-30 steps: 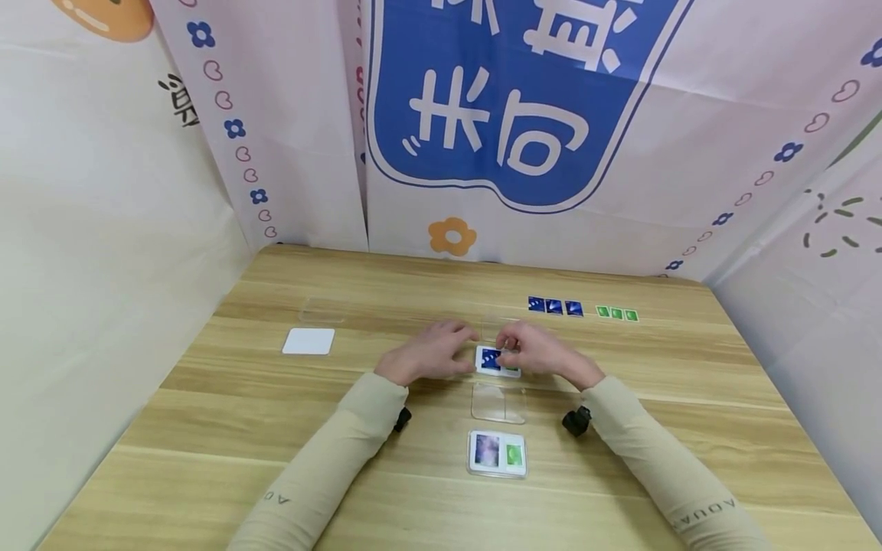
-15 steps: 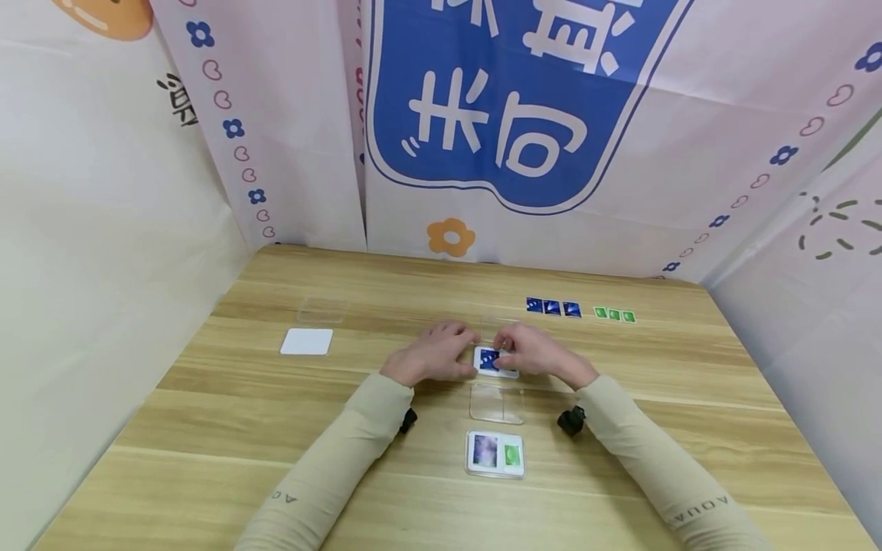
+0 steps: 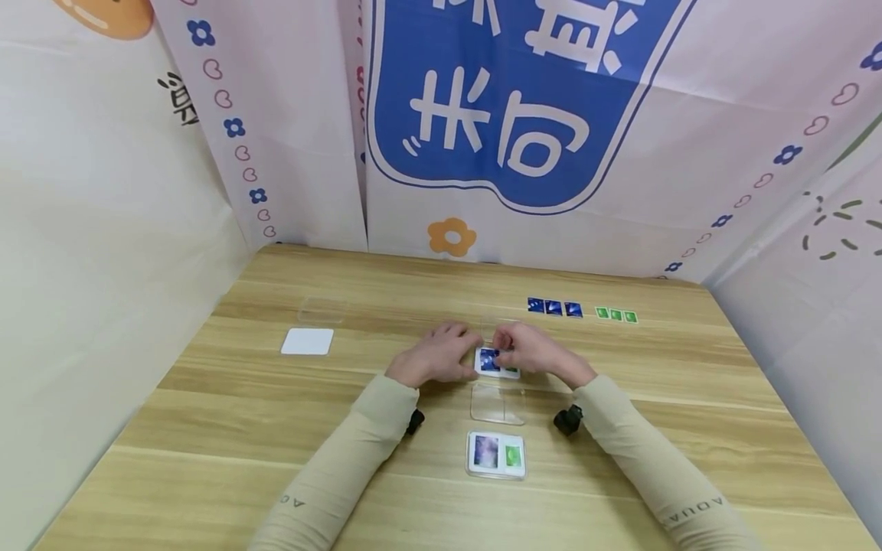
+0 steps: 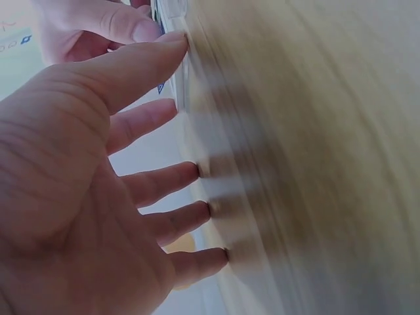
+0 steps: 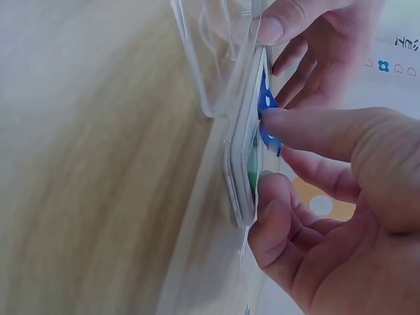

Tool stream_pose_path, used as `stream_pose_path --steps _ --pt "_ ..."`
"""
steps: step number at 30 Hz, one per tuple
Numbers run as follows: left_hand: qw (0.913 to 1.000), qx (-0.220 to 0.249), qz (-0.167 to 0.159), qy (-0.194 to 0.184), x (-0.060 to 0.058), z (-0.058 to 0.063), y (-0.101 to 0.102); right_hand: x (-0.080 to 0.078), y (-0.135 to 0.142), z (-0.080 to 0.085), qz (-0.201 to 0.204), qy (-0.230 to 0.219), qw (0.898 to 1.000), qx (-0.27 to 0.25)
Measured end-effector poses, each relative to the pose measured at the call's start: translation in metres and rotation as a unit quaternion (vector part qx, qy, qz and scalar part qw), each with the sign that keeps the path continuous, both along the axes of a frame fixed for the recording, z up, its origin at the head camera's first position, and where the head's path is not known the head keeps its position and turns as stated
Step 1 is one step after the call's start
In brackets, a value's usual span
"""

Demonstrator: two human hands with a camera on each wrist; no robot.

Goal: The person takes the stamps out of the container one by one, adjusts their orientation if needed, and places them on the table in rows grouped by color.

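Observation:
Between the two hands lies a white card point(image 3: 480, 373) in a clear plastic case. My right hand point(image 3: 534, 353) pinches a small blue stamp point(image 5: 268, 98) between thumb and index finger. The stamp stands partly off the card's face, with a jagged edge showing. Beside it a green stamp point(image 5: 252, 164) lies against the card, near my curled lower fingers. My left hand point(image 3: 442, 353) is spread at the card's left side. Its fingertips point(image 4: 199, 169) rest on the table, and its thumb reaches the case's edge.
A clear lid point(image 3: 498, 404) lies in front of the card, and nearer still a cased card point(image 3: 498, 468) with purple and green stamps. Blue stamps point(image 3: 553, 308) and green stamps point(image 3: 616, 314) lie back right. A blank white card point(image 3: 307, 341) and a clear case point(image 3: 322, 310) lie left.
My left hand has shifted slightly right, closer to the card. The right hand stays over the card, its fingers moving a little at the blue stamp.

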State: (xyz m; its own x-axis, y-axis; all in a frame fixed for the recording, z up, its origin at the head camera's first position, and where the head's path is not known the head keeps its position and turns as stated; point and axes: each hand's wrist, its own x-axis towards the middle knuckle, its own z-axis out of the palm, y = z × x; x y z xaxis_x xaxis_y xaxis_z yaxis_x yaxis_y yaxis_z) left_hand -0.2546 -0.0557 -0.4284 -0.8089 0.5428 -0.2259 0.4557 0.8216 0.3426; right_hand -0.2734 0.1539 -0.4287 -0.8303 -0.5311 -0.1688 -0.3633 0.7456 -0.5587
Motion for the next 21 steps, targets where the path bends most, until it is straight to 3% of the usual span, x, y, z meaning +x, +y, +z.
stream_pose_path --steps 21 --pt "0.9995 0.013 0.013 -0.026 0.0015 0.0054 0.0042 -0.0027 -0.0041 -0.0017 -0.002 0.014 0.999 -0.051"
